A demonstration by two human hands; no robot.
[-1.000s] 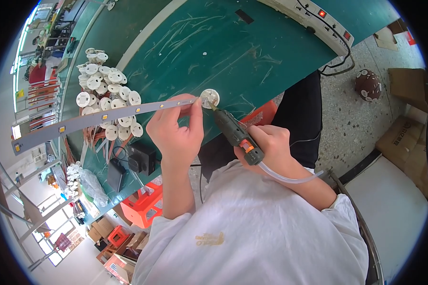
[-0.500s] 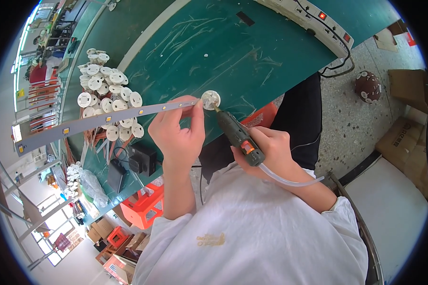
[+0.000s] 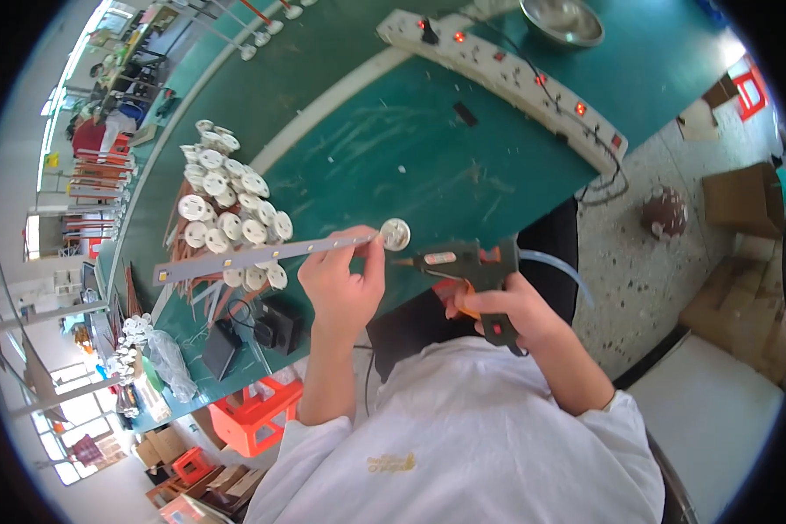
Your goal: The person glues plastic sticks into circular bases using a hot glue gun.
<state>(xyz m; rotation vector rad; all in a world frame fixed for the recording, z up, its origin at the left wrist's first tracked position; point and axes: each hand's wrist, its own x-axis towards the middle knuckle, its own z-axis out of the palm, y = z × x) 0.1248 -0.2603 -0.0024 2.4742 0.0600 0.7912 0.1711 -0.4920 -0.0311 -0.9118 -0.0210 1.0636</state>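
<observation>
Between the thumb and fingers of my left hand (image 3: pixel 345 278) is an LED strip (image 3: pixel 258 256), a long thin bar with small yellow chips. At its right end sits a round white cap (image 3: pixel 396 234), just past my fingertips. My right hand (image 3: pixel 515 310) is wrapped round the handle of a dark green hot glue gun (image 3: pixel 463 262). Its nozzle points left and stands a short way below the cap, apart from it. A clear glue stick (image 3: pixel 557 262) sticks out of the gun's back end.
Many white round caps (image 3: pixel 231 205) on strips are piled on the green table (image 3: pixel 349 166) at the left. A long power strip (image 3: pixel 506 74) lies across the far side, near a metal bowl (image 3: pixel 568 22). Black adapters (image 3: pixel 275 325) and an orange stool (image 3: pixel 253 419) are at the lower left.
The glue gun has turned from pointing up at the cap to lying sideways, its nozzle drawn away from the cap. The LED strip is still in my left hand. My view has shifted.
</observation>
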